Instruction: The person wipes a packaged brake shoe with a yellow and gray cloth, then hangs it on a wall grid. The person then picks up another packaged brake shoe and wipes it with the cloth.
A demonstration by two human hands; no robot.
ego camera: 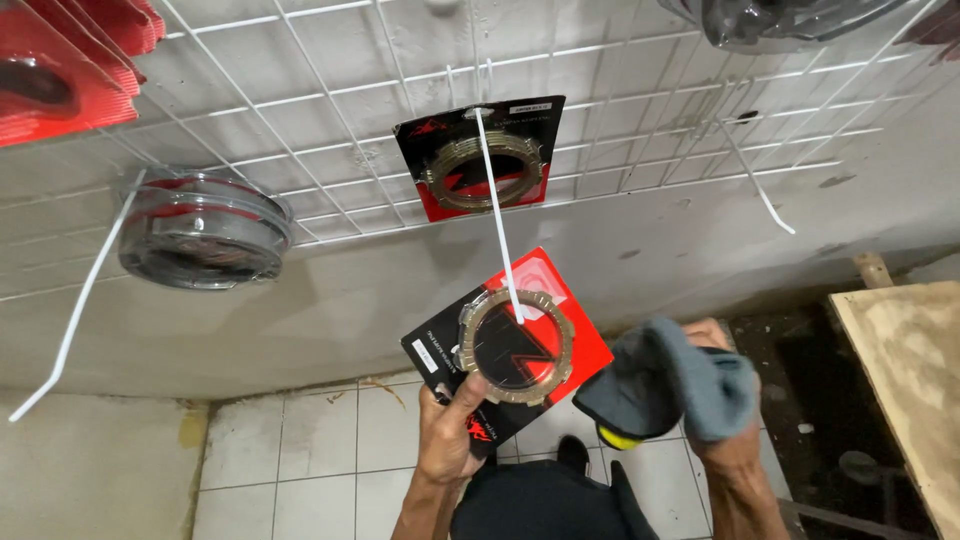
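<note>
Left hand (452, 432) is up, thumb and fingers pinching the lower corner of a carded clutch friction plate (512, 346) — a brown toothed ring on a red-and-black backing card. The pack sits just above and to the right of that hand, tilted, its upper part crossing the tip of a long white peg hook (497, 215) that juts out from the white wire grid panel (300, 95) on the wall.

Right hand (722, 440), over on the right and just beside the pack, is closed around a bunched grey cloth (668, 385); a small yellow object (620, 438) peeks out beneath the cloth, too hidden to name.

Farther up the same hook, against the grid, hangs a second carded friction plate (480, 168). To the left, a clear blister pack with a dark round part (205, 228) hangs on another hook. Red packages (60, 65) fill the far left corner. Below, pale floor tiles (290, 460); at the right edge, a plywood board (905, 370).
</note>
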